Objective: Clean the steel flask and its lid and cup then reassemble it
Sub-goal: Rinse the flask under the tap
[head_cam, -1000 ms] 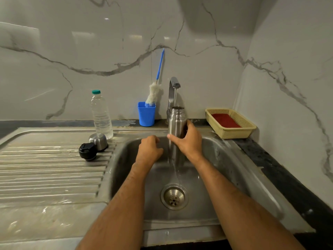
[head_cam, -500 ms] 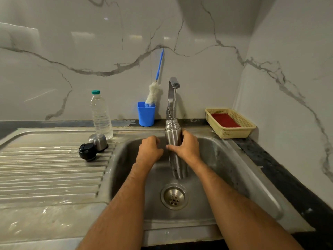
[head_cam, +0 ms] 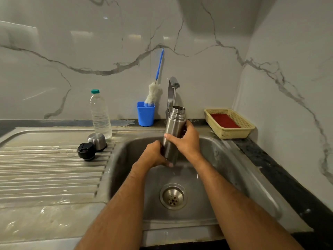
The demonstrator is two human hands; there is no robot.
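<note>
While both hands hold it over the sink basin (head_cam: 212,159), the steel flask (head_cam: 173,130) stands nearly upright, tilted a little to the right, its open threaded mouth just below the spout of the tap (head_cam: 173,87). The right hand (head_cam: 187,141) wraps round the flask's middle, thumb across the front and fingers curled behind. The left hand (head_cam: 153,157) grips the lower end, its fingers curled under the base. The drain strainer (head_cam: 173,196) lies below, in the basin floor.

On the ribbed draining board (head_cam: 45,168) to the left, the black lid (head_cam: 86,151) lies on its side, touching the steel cup (head_cam: 97,138), which sits mouth down just behind it. A clear plastic water bottle (head_cam: 100,114) with a green cap stands upright just behind the cup. Further back against the marble wall, a blue cup (head_cam: 145,114) holds a bottle brush (head_cam: 155,91) with a blue handle and white bristles, leaning right toward the tap. On the dark tabletop (head_cam: 281,177) to the right of the sink rests a yellow plastic basket (head_cam: 232,130) with something red inside.
</note>
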